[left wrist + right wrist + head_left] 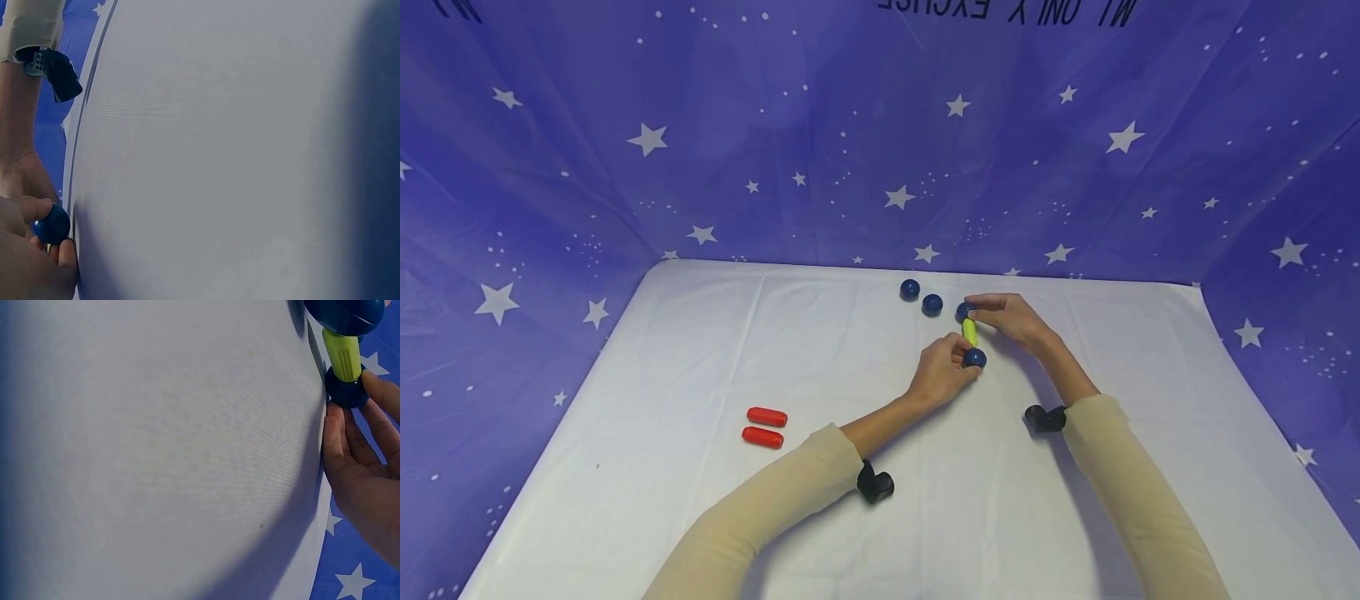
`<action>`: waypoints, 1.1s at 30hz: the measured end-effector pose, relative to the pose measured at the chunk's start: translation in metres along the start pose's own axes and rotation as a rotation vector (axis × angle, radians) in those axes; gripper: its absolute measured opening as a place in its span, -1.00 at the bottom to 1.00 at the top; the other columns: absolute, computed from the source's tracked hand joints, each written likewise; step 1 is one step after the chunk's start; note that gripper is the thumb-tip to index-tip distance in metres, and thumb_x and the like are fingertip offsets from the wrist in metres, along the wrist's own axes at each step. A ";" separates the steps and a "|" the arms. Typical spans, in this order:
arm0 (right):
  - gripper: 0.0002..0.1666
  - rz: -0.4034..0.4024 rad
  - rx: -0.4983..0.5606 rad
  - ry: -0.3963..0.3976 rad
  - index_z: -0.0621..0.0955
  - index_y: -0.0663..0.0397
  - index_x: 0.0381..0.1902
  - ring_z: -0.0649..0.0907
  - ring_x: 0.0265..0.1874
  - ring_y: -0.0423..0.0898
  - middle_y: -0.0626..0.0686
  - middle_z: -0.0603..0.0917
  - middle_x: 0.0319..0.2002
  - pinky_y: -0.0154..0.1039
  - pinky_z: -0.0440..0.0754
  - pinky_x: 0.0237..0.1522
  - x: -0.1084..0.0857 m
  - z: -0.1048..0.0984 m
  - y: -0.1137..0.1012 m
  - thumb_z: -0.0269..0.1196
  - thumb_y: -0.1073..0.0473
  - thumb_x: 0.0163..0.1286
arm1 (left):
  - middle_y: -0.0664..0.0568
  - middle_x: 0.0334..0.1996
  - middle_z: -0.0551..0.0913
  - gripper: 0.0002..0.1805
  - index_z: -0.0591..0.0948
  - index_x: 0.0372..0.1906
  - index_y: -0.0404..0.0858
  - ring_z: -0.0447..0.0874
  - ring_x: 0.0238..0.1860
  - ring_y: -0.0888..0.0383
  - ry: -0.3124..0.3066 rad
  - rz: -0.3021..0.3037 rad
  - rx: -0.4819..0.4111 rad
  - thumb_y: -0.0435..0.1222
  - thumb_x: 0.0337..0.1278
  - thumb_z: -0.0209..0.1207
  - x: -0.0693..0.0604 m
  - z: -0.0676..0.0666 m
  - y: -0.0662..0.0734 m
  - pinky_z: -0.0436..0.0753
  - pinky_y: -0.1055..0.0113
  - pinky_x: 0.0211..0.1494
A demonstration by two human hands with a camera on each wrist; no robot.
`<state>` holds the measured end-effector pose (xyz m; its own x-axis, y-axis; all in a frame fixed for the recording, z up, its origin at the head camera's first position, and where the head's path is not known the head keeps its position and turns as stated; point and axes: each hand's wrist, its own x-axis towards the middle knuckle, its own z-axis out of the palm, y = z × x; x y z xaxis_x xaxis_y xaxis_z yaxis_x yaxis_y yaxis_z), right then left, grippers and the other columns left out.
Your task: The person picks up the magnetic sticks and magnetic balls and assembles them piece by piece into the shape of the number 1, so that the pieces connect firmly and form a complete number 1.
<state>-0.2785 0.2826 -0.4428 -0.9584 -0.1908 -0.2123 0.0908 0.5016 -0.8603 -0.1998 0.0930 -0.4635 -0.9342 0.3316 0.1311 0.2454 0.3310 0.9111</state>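
A yellow-green rod (970,332) lies between two dark blue balls, touching both in the right wrist view. My left hand (942,371) pinches the nearer blue ball (974,357) between thumb and fingers. At the rod's far end, my right hand (1009,318) grips the other blue ball (965,312), its thumb on one side and fingertips on the other. The left wrist view shows the near ball (52,225) in the left hand, with most of the rod hidden. In the right wrist view the rod (343,356) joins the two balls.
Two more blue balls, one (932,305) nearer the hands and one (910,290) farther left, sit by the back of the white-covered table (647,500). Two red rods (767,417) lie side by side at the left. A purple starry cloth hangs behind.
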 end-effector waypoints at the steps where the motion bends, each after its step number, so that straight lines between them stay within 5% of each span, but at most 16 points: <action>1: -0.48 0.003 0.004 0.000 0.57 0.20 0.28 0.32 0.40 0.14 0.20 0.49 0.32 0.15 0.18 0.39 0.000 0.000 0.000 0.30 0.13 0.40 | -0.14 -0.15 0.65 -0.66 0.59 -0.06 -0.40 0.69 -0.13 0.08 0.000 -0.001 0.000 -0.42 0.05 0.40 0.000 0.000 0.000 0.59 0.48 -0.05; 33: -0.47 0.015 0.022 -0.011 0.54 0.20 0.30 0.31 0.40 0.15 0.20 0.48 0.33 0.17 0.13 0.41 -0.001 0.001 -0.002 0.28 0.14 0.42 | -0.10 -0.18 0.60 -0.66 0.59 -0.05 -0.38 0.62 -0.15 0.10 0.007 0.002 0.053 -0.41 0.05 0.39 0.004 0.001 -0.001 0.57 0.47 -0.07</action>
<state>-0.2774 0.2815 -0.4415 -0.9540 -0.1924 -0.2298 0.1110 0.4855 -0.8671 -0.2031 0.0950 -0.4643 -0.9356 0.3258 0.1358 0.2602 0.3766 0.8891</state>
